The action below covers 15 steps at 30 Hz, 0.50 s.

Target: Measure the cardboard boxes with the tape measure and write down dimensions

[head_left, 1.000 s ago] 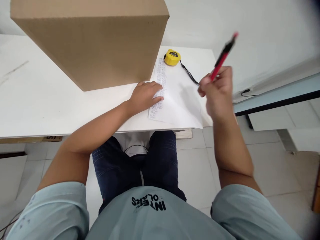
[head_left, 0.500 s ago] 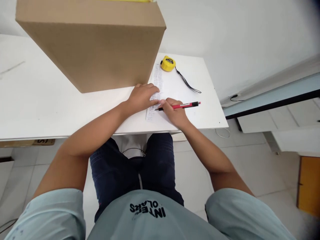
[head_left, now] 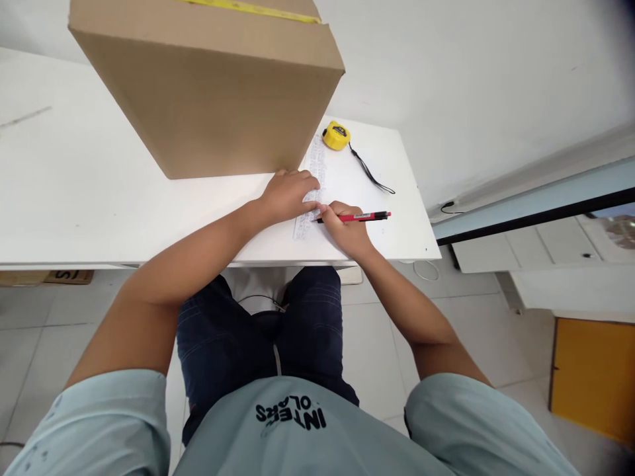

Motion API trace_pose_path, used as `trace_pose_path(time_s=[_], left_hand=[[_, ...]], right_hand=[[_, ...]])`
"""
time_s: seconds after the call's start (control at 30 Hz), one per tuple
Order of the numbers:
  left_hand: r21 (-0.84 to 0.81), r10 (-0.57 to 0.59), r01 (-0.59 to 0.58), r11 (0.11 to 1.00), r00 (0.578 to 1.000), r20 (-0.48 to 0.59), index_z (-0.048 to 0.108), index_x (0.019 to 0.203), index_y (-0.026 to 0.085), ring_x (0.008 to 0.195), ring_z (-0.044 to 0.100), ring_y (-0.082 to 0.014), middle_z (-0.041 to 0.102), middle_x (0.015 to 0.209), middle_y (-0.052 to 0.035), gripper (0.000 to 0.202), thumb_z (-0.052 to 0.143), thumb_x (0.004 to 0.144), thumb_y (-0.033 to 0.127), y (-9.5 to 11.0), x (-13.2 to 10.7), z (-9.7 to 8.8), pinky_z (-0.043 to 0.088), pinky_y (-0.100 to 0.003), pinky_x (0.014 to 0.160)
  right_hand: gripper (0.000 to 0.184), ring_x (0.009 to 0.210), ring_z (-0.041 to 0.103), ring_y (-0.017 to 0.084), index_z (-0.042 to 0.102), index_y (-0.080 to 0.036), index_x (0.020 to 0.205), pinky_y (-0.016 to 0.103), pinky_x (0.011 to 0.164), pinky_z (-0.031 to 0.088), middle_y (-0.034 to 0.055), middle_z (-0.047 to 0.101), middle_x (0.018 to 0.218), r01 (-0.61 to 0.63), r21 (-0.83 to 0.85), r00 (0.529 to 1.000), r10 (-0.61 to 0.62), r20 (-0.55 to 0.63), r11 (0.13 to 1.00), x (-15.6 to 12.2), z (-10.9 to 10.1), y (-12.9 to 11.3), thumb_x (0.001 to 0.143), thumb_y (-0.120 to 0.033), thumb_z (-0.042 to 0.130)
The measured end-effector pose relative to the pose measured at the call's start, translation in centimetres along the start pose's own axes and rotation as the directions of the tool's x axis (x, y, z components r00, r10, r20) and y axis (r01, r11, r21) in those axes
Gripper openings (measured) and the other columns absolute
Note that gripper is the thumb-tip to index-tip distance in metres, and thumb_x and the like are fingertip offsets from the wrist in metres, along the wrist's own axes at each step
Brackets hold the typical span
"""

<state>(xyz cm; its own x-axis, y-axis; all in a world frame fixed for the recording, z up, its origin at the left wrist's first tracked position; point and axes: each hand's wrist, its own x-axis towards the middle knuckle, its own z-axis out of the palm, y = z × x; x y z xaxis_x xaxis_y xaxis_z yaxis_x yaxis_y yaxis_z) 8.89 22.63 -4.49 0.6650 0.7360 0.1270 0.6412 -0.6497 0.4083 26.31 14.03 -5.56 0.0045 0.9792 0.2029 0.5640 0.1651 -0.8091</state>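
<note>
Pen [head_left: 372,216] and right hand [head_left: 347,231] have dropped to the paper [head_left: 342,175].
Head view: its fingers pinch the pen; left hand [head_left: 288,195] lies loosely spread on the paper, gripping nothing. Writing seems underway; another stroke wants steady paper.

Our pen [head_left: 364,217] on paper [head_left: 344,177] beside the box [head_left: 223,112]

In our right hand [head_left: 347,230] we hold the pen, its tip at the writing [head_left: 317,158]. Our left hand [head_left: 288,195] rests on the paper's written edge, near the box's lower corner. At the paper's far end sits the tape measure [head_left: 336,135], its black strap [head_left: 367,171] trailing right. A yellow strip [head_left: 253,8] crosses the box's top.
</note>
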Motion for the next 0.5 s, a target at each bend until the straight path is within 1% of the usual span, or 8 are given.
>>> trace_pose_path(time_s=[0.17, 0.33, 0.5], left_hand=[[0.006, 0.003, -0.003, 1.0, 1.0, -0.005, 0.067, 0.13, 0.024, 0.13, 0.06, -0.029, 0.068, 0.139, -0.0085, 0.038, 0.063, 0.096, 0.039, -0.07, 0.04, 0.11, 0.039, -0.043, 0.11], [0.01, 0.001, -0.001, 1.0, 1.0, 0.001, 0.067, 0.13, 0.023, 0.129, 0.061, -0.0282, 0.068, 0.138, -0.0083, 0.037, 0.063, 0.097, 0.039, 0.05, -0.02, -0.03, 0.039, -0.042, 0.109], [0.012, -0.01, 0.01, 1.0, 1.0, 0.007, 0.064, 0.137, 0.022, 0.132, 0.059, -0.0299, 0.067, 0.141, -0.01, 0.043, 0.063, 0.097, 0.038, 0.22, -0.08, -0.18, 0.039, -0.043, 0.11]], right_hand=[[0.056, 0.062, 0.057, 0.018, 0.06, -0.023, 0.06, 0.033, 0.061, 0.044, 0.0009, 0.064, 0.06, -0.015, 0.028, 0.999, 0.014, 0.041, 1.0, 0.02, -0.15, -0.12, 0.089, -0.071, 0.062], [0.054, 0.063, 0.057, 0.018, 0.061, -0.023, 0.06, 0.032, 0.061, 0.044, 0.0009, 0.064, 0.061, -0.022, 0.029, 0.999, 0.021, 0.028, 0.999, 0.03, -0.13, 0.0, 0.09, -0.069, 0.062], [0.055, 0.064, 0.059, 0.019, 0.063, -0.022, 0.062, 0.033, 0.063, 0.046, 0.0017, 0.066, 0.062, -0.001, 0.044, 1.0, 0.001, 0.001, 0.999, 0.02, -0.09, -0.01, 0.09, -0.07, 0.061]])
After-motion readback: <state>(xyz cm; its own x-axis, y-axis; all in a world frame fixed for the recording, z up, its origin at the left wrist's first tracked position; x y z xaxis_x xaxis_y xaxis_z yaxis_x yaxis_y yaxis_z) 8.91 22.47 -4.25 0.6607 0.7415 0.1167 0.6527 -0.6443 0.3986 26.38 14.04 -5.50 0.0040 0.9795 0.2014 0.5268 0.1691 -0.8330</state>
